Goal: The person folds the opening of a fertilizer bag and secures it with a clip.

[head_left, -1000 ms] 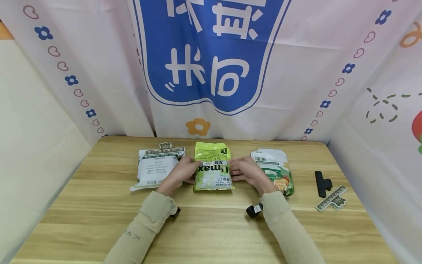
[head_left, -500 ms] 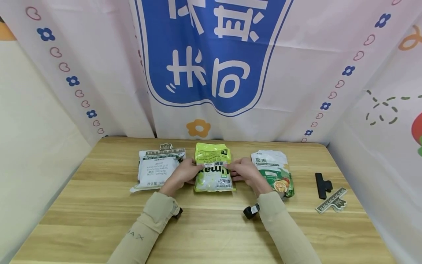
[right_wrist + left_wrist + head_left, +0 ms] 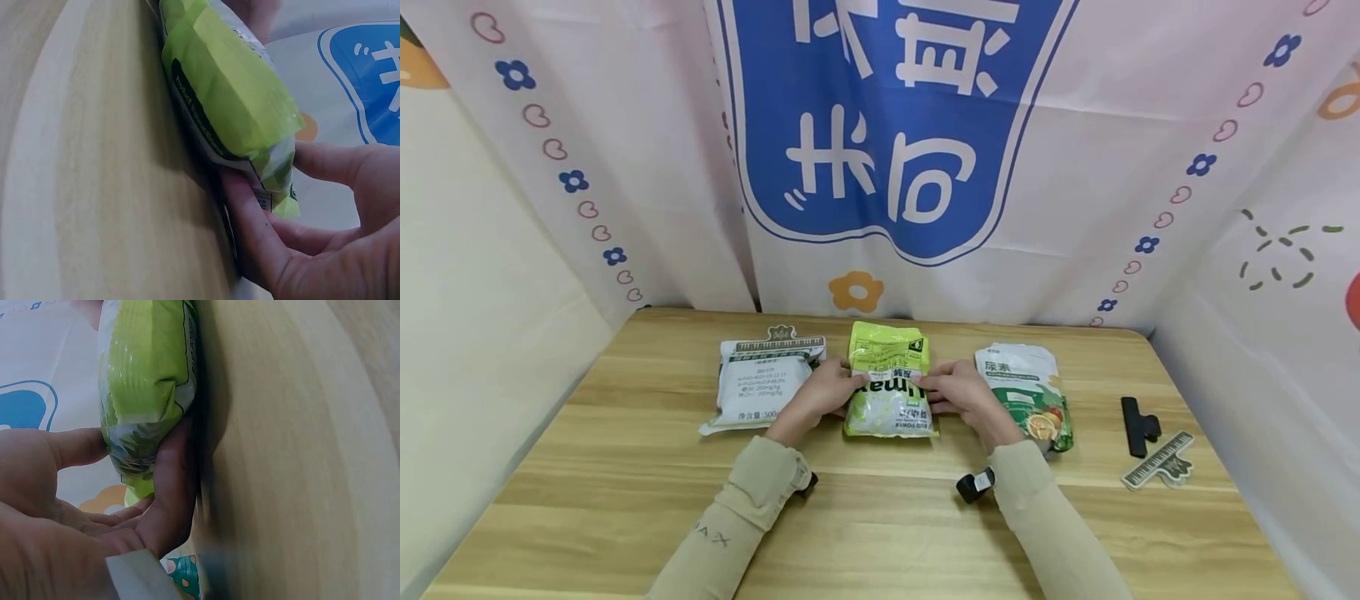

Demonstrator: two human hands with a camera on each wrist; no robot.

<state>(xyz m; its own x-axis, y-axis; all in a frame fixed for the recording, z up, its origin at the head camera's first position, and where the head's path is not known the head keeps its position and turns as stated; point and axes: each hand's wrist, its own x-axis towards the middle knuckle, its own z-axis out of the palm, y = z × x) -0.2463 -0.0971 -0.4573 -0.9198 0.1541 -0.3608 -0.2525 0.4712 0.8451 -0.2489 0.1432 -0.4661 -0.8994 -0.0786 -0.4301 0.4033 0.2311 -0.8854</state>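
A lime-green and white fertilizer bag [image 3: 887, 408] lies in the middle of the table in the head view, lettering facing up. My left hand [image 3: 823, 392] grips its left side, and my right hand [image 3: 962, 392] grips its right side. Both thumbs rest on the printed face, covering part of the large black letters. In the left wrist view, fingers [image 3: 172, 481] reach under the bag [image 3: 150, 356]. The right wrist view likewise shows fingers [image 3: 250, 219] beneath the bag's edge [image 3: 225, 87]. The bag's underside is mostly hidden.
Left of it lies a white bag [image 3: 760, 396] with a piano-pattern clip [image 3: 781, 342] across its top. A white and green bag [image 3: 1026, 392] lies to the right. Farther right are a black clip [image 3: 1138, 427] and another piano-pattern clip [image 3: 1159, 461]. A printed curtain [image 3: 1075, 167] hangs behind the table.
Both thumbs have moved inward onto the green bag's face, covering more of its large lettering. The bag stays in about the same place. The head view has shifted slightly.
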